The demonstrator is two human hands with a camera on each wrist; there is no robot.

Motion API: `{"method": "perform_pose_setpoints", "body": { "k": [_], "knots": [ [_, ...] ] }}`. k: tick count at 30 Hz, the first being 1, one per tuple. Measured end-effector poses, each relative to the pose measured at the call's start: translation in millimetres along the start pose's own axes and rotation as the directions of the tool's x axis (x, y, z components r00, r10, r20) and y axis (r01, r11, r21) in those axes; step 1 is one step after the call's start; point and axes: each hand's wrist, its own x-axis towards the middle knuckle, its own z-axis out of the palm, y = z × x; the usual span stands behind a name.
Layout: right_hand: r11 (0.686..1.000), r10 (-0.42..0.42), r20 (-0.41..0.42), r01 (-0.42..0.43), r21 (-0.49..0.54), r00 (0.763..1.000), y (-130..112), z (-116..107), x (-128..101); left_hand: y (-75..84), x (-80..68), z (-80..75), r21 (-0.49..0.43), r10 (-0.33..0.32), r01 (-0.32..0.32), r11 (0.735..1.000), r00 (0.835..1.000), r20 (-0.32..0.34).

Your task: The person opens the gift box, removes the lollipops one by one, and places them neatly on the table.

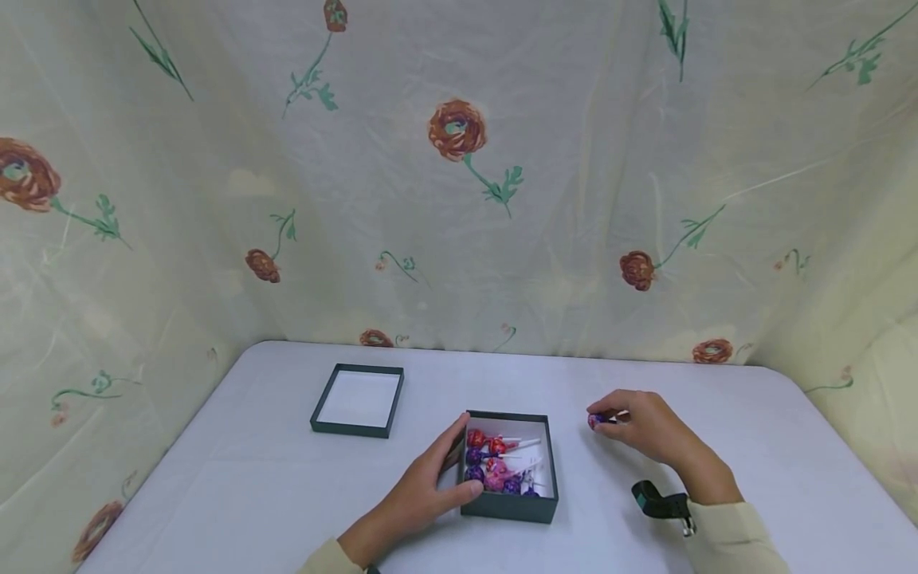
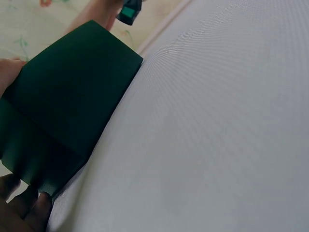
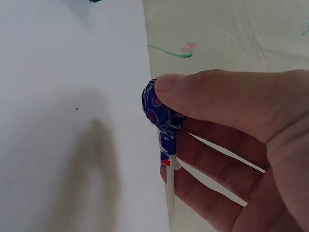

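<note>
The right hand (image 1: 641, 424) has its grip pinched on a lollipop (image 3: 155, 104), the thumb pressed against the round wrapped head and other fingers behind. The wrapper is blue-purple; a white stick runs from it along the fingers. This lollipop is over the right half of the bench (image 1: 237, 486), nearer its right edge than its left; whether it touches the surface I cannot tell. A dark wrist camera (image 1: 654, 501) sits by the cuff of the pale sleeve (image 1: 735, 534).

The left hand (image 1: 429, 482) holds an open dark green box (image 1: 509, 507), thumb over the rim at the near left corner, fingers along the left wall. The box stands on the bench about midway between its left and right edges, well in from the far edge. Inside lie red lollipops (image 1: 476, 438) toward the far wall, purple lollipops (image 1: 473, 456) along the left and near walls, and a pink lollipop (image 1: 495, 469) among them; several sticks point right.

A shallow green lid (image 1: 351, 429), white inside, lies near the bench's far left corner. Beyond the far edge hangs a flowered curtain (image 1: 559, 263).
</note>
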Motion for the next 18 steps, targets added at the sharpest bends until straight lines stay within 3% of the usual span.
{"method": "perform_pose_setpoints", "body": {
  "k": [9,18],
  "knots": [
    [0.996,0.092,0.015,-0.092,-0.007,0.996,6.1,6.8,1.1,0.2,0.1,-0.9,0.004,-0.002,0.002,1.0,1.0,-0.001],
    [0.993,0.117,0.03,-0.116,-0.03,0.993,10.7,9.9,0.1,-0.7,0.2,-0.2,0.001,-0.005,0.005,1.0,1.0,0.002]
  ]
}}
